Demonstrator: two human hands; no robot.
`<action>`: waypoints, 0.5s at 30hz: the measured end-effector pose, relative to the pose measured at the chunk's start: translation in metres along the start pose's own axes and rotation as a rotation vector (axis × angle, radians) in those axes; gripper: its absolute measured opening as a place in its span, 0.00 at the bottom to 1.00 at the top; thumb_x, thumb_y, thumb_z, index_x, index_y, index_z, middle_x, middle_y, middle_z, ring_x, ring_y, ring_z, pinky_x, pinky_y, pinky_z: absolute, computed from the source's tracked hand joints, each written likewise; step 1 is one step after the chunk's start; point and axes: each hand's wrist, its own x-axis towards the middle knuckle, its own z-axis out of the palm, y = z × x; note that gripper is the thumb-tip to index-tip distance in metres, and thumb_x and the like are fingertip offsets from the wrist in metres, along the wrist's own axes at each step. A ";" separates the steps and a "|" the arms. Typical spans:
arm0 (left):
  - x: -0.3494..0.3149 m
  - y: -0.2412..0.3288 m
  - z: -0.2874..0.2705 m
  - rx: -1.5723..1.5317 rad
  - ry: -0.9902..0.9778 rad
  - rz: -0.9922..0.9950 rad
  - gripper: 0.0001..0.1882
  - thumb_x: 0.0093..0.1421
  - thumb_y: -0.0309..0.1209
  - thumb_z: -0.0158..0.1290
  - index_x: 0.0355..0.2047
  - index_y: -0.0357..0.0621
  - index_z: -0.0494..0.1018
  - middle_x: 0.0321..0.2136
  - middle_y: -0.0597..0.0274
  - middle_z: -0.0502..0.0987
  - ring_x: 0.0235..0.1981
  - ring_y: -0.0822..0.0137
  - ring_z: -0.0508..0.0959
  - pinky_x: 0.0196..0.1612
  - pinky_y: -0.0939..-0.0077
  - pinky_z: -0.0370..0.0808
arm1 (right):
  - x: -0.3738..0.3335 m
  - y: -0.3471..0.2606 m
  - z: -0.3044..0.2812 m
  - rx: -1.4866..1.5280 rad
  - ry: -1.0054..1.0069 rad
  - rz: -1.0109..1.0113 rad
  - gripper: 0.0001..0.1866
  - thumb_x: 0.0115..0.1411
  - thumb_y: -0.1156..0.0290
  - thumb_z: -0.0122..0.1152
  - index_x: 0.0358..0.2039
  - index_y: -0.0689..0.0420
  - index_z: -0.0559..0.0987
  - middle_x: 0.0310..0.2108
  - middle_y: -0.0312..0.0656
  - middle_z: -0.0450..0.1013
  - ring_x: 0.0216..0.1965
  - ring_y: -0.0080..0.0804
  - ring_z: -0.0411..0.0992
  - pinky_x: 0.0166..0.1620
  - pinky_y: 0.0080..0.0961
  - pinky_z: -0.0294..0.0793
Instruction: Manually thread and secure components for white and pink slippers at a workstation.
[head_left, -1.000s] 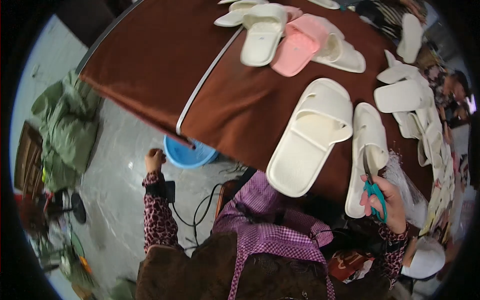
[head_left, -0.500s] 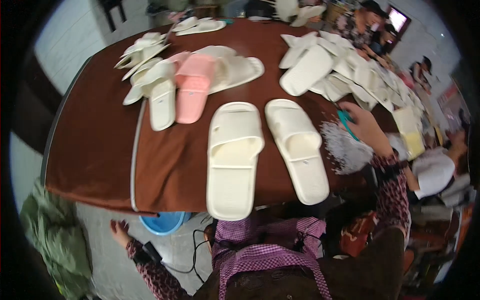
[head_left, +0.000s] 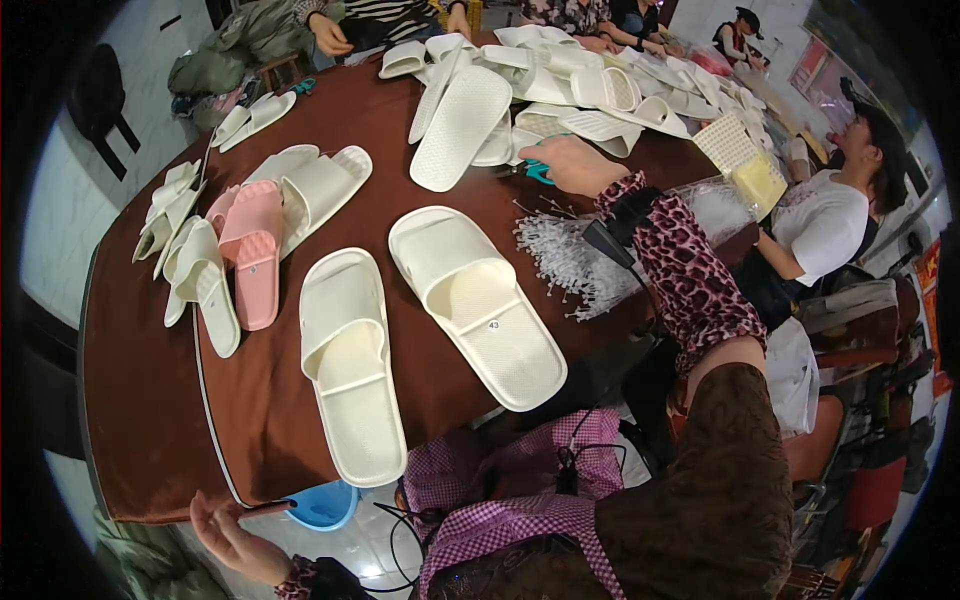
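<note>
My right hand (head_left: 575, 166) is closed on teal-handled scissors (head_left: 537, 171), low over the table between a heap of slippers and a bunch of thin white plastic fasteners (head_left: 580, 260). Most of the blades are hard to make out. My left hand (head_left: 235, 540) is at the table's near left edge, fingers apart, holding nothing. In front of me lie two cream slippers, soles down with toes pointing away: a left one (head_left: 365, 430) and a right one (head_left: 515, 355), which bears a small printed mark on its insole.
Pink slippers (head_left: 258, 260) and more cream slippers (head_left: 215, 305) lie on the left of the brown-covered table (head_left: 140, 420). The cream slipper heap (head_left: 465, 125) spreads along the far right. A blue basin (head_left: 325, 507) stands below the edge. Other people sit around the table.
My view has swung to the right. My right hand, still with the scissors, has moved away from me towards the slipper heap. My left hand has risen to the table edge.
</note>
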 end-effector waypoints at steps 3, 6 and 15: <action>-0.016 0.018 0.026 -0.032 -0.171 0.023 0.18 0.62 0.25 0.42 0.52 0.36 0.65 0.40 0.61 0.72 0.32 0.73 0.70 0.38 0.80 0.69 | -0.003 -0.002 -0.002 -0.066 -0.037 0.055 0.18 0.51 0.76 0.52 0.45 0.53 0.74 0.33 0.48 0.74 0.40 0.48 0.71 0.44 0.41 0.70; -0.027 0.027 0.048 -0.040 -0.273 0.005 0.18 0.61 0.23 0.42 0.52 0.35 0.65 0.38 0.59 0.72 0.33 0.73 0.70 0.40 0.78 0.69 | -0.008 -0.008 -0.007 -0.158 -0.064 0.082 0.15 0.51 0.76 0.53 0.41 0.54 0.74 0.32 0.47 0.74 0.40 0.48 0.71 0.43 0.41 0.70; -0.048 0.039 0.092 -0.122 -0.630 -0.042 0.15 0.61 0.23 0.45 0.49 0.33 0.67 0.38 0.60 0.71 0.38 0.72 0.70 0.44 0.79 0.67 | -0.008 -0.028 -0.013 0.206 0.015 0.102 0.10 0.50 0.67 0.58 0.29 0.62 0.76 0.28 0.49 0.73 0.34 0.45 0.72 0.39 0.36 0.69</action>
